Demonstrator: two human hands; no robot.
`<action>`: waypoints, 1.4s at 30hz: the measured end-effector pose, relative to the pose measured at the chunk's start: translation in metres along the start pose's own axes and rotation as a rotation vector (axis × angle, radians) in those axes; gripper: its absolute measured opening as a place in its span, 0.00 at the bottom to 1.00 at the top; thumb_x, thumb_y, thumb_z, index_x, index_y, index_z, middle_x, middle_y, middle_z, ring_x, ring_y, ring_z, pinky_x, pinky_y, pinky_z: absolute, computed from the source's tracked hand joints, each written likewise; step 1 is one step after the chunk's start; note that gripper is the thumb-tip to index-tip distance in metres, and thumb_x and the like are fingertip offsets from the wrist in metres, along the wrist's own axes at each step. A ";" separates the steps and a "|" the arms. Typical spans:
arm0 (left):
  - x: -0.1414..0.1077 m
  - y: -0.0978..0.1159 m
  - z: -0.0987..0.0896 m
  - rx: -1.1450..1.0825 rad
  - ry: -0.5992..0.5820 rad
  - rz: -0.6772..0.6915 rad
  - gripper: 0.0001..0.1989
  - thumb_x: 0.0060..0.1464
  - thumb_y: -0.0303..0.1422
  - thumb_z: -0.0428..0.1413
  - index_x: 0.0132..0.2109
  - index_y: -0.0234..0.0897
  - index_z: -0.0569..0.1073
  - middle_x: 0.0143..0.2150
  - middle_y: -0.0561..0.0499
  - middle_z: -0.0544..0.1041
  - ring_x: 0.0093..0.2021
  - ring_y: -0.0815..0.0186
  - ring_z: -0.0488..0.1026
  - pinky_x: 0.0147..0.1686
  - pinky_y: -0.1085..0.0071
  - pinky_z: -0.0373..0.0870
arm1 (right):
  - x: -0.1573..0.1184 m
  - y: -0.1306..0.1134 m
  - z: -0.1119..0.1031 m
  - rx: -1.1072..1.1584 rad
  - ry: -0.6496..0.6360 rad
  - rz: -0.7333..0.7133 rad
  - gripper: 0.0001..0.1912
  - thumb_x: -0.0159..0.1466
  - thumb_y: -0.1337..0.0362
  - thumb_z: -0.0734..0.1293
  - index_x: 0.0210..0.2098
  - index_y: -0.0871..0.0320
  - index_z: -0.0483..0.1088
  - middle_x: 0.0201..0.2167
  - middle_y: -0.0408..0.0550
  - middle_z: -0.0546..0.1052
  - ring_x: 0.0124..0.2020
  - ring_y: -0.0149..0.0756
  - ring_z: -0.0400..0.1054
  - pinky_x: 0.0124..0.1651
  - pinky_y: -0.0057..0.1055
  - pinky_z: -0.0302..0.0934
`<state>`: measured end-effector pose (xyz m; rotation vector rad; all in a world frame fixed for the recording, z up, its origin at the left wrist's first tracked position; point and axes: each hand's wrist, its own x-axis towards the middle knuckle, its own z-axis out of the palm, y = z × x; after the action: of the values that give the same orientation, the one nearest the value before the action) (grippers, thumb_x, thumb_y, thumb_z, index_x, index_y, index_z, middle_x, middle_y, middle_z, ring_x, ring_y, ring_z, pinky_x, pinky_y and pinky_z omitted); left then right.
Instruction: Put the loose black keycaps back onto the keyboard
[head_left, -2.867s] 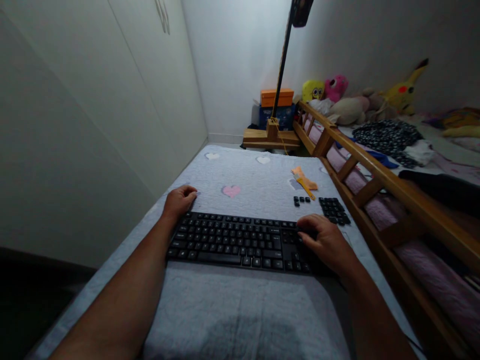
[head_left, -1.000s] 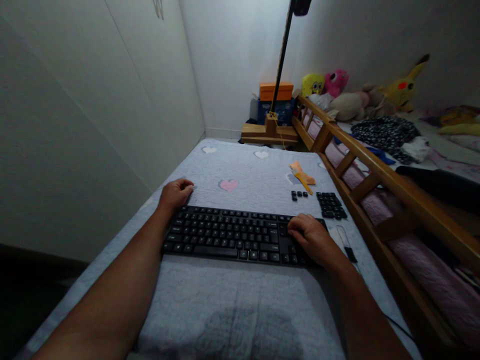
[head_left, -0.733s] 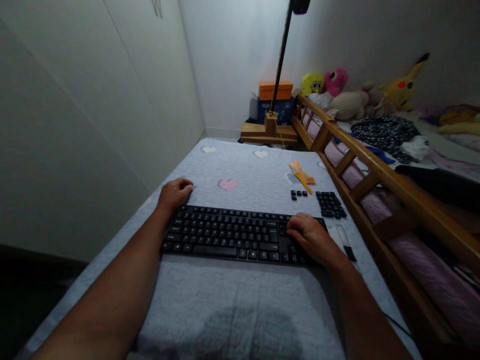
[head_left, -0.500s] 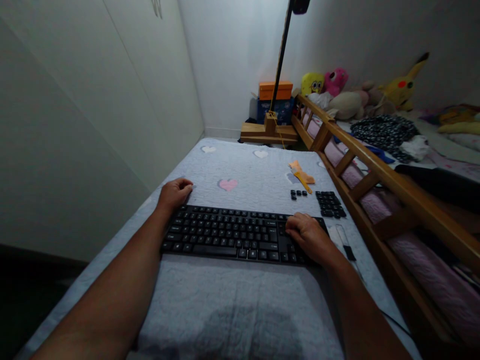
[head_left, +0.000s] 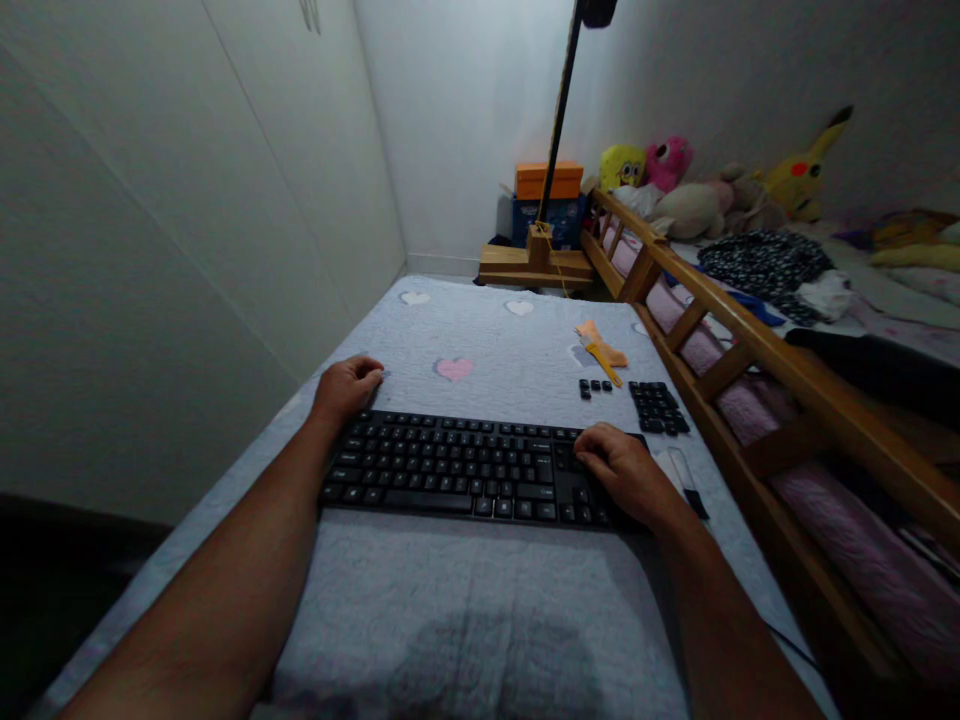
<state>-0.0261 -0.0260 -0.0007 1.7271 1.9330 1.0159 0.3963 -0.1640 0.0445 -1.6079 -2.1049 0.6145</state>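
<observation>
A black keyboard lies flat on a pale blue quilted cover. My left hand rests by its far left corner, fingers curled together; whatever they hold, if anything, is hidden. Over the keyboard's right part is my right hand, its fingers closed in a pinch with their contents out of sight. Some key spots beside it show no caps, and the hand covers much of the number-pad end. Loose black keycaps sit in a block beyond the right hand, with several more keycaps to their left.
A yellow-handled brush lies on an orange cloth farther back. Right of the keyboard is a wire tool with a black handle. A wooden bed rail borders the right side; a white cabinet stands left.
My right hand has shifted slightly right and away from me over the keyboard. My left hand stays by the corner. The view has moved a little.
</observation>
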 end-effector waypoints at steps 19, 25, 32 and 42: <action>0.001 -0.004 0.000 0.023 0.006 0.020 0.15 0.45 0.41 0.56 0.37 0.38 0.79 0.37 0.49 0.82 0.37 0.60 0.77 0.41 0.69 0.72 | 0.015 0.007 -0.023 -0.048 0.131 0.025 0.07 0.62 0.66 0.62 0.31 0.56 0.72 0.33 0.47 0.75 0.37 0.38 0.69 0.43 0.33 0.61; -0.002 0.002 -0.002 0.017 0.008 0.010 0.14 0.45 0.40 0.56 0.36 0.38 0.78 0.35 0.50 0.81 0.36 0.60 0.77 0.42 0.68 0.72 | 0.056 0.032 -0.032 -0.242 0.233 0.131 0.07 0.61 0.70 0.65 0.36 0.58 0.76 0.39 0.50 0.78 0.37 0.37 0.71 0.46 0.32 0.61; -0.001 -0.001 0.000 -0.004 0.010 0.023 0.14 0.45 0.40 0.56 0.36 0.37 0.78 0.34 0.49 0.81 0.35 0.61 0.76 0.41 0.67 0.71 | 0.083 0.048 -0.016 -0.423 0.173 0.140 0.11 0.63 0.70 0.66 0.41 0.58 0.79 0.42 0.53 0.80 0.44 0.39 0.72 0.48 0.30 0.61; 0.001 -0.002 0.000 -0.007 0.009 0.036 0.13 0.46 0.40 0.56 0.36 0.37 0.78 0.34 0.49 0.81 0.36 0.60 0.77 0.41 0.67 0.71 | 0.086 0.054 -0.010 -0.534 0.148 0.119 0.11 0.60 0.69 0.67 0.41 0.59 0.79 0.41 0.54 0.79 0.45 0.43 0.71 0.50 0.32 0.61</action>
<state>-0.0275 -0.0255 -0.0019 1.7628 1.9082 1.0429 0.4236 -0.0668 0.0265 -1.9938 -2.1858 -0.0513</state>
